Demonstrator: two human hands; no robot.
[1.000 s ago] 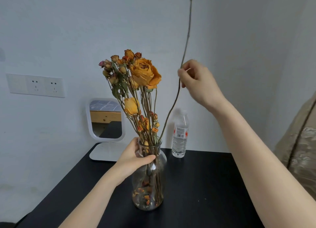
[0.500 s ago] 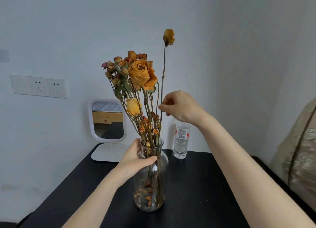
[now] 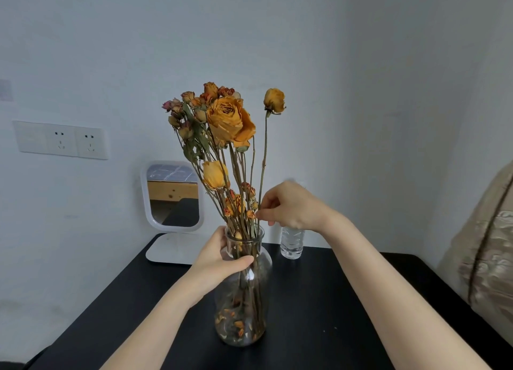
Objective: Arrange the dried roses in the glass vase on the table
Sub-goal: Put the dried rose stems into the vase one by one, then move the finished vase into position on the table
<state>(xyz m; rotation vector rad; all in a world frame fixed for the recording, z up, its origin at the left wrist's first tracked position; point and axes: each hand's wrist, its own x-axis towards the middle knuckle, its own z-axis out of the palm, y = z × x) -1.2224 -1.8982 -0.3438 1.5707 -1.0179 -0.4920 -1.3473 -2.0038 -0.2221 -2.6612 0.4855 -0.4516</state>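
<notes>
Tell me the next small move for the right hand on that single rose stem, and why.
Probably release the single rose stem. The right hand pinches it just above the mouth of the glass vase, its lower end is already inside the neck, and the left hand grips that neck to steady it. The bud stands right of the bunch.

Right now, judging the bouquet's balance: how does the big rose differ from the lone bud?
The big rose is open and wide; the lone bud is closed and much smaller. The big rose sits among other blooms; the lone bud stands apart to its right. The right hand pinches the lone bud's stem, not the big rose's. Both are dried, orange, in the glass vase.
</notes>
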